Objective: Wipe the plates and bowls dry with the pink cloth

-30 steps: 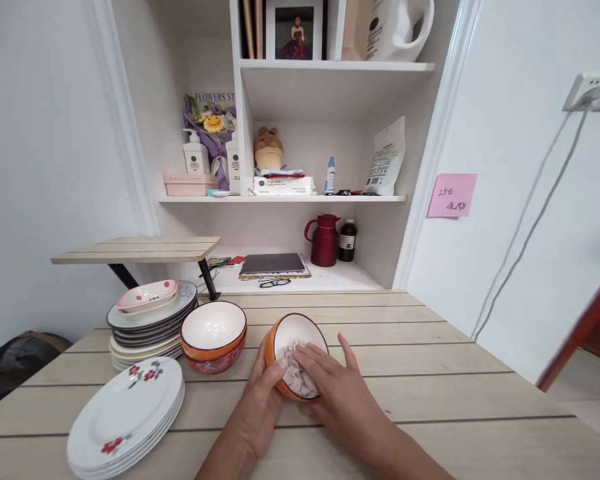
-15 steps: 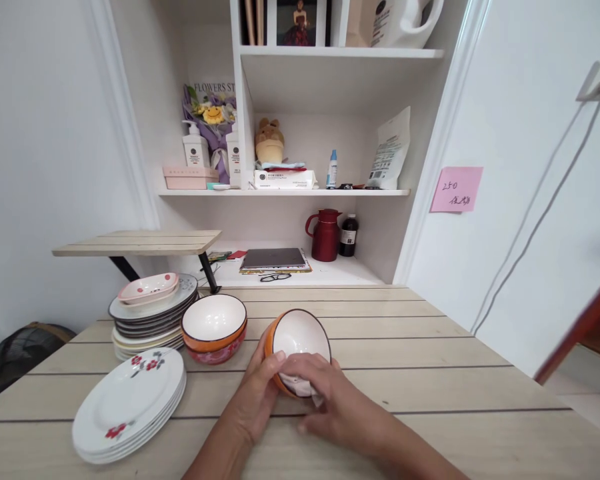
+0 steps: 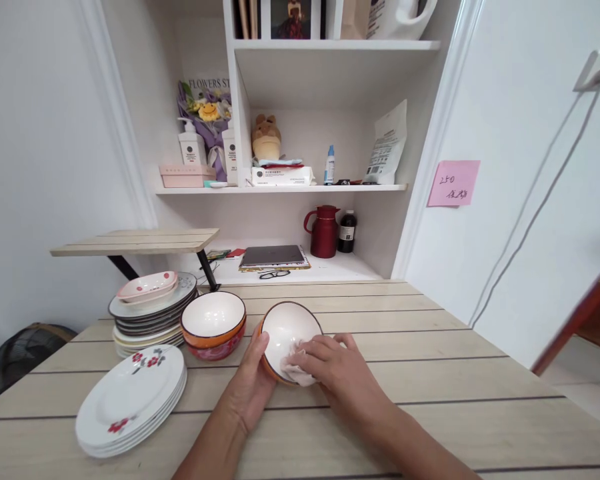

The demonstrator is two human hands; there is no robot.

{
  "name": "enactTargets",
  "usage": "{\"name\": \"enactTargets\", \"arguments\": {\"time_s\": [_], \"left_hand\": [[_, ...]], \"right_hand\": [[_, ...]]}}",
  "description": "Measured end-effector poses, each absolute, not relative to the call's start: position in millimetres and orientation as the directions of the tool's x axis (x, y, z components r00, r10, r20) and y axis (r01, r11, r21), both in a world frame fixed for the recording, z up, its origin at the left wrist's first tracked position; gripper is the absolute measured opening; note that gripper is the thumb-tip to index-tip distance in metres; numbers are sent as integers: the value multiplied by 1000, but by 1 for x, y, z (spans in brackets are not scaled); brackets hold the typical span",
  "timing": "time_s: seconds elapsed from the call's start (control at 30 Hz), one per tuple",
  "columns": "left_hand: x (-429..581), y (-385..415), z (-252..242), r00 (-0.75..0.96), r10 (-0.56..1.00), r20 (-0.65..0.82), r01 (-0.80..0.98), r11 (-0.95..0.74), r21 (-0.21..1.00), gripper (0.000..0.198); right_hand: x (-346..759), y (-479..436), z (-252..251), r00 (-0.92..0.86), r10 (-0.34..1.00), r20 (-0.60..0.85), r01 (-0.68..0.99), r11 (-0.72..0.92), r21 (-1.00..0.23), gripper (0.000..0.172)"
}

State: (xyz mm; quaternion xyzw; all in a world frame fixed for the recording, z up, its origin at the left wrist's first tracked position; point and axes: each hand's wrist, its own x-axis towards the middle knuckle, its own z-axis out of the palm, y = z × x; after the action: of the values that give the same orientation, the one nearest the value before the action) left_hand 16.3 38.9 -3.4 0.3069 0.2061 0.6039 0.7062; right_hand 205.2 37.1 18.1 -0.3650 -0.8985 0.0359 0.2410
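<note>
An orange bowl (image 3: 287, 327) with a white inside and dark rim is tilted toward me above the table. My left hand (image 3: 253, 380) grips it at the left side, thumb near the rim. Pinched in my right hand (image 3: 337, 370) is a crumpled white tissue (image 3: 300, 370), pressed against the inner wall at the bowl's lower right. Left of my hands, an orange bowl (image 3: 214, 317) sits nested in a red patterned bowl (image 3: 217, 348). Nearer me lies a stack of white plates (image 3: 130, 397) with red flowers.
Behind the white plates stands a taller plate stack (image 3: 153, 313) topped by a pink oval dish (image 3: 147, 285). A small raised wooden shelf (image 3: 135, 241) overhangs it. At the back are a laptop (image 3: 273, 255), glasses (image 3: 275, 274), a red jug (image 3: 324, 232) and a dark bottle (image 3: 347, 232).
My right hand with the tissue has moved from across the bowl's front to its lower right, uncovering more of the inside. The bowl has shifted slightly left and up.
</note>
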Motion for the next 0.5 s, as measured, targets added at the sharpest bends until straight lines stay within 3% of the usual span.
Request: {"name": "enactTargets", "arguments": {"time_s": [0.17,0.33,0.4,0.5], "left_hand": [[16,42,-7,145,985,93,-734,44,677,73],[25,37,-6,178,970,164,-649,-9,761,101],[29,34,-5,202,965,168,-606,-11,795,105],[32,31,-2,157,978,139,-586,-21,810,95]], "right_hand": [[198,37,9,-569,693,443,588,720,-370,66],[188,33,6,-436,795,422,577,607,-547,45],[184,31,4,-414,809,419,584,588,-559,41],[182,30,2,-427,788,443,614,613,-497,51]]}}
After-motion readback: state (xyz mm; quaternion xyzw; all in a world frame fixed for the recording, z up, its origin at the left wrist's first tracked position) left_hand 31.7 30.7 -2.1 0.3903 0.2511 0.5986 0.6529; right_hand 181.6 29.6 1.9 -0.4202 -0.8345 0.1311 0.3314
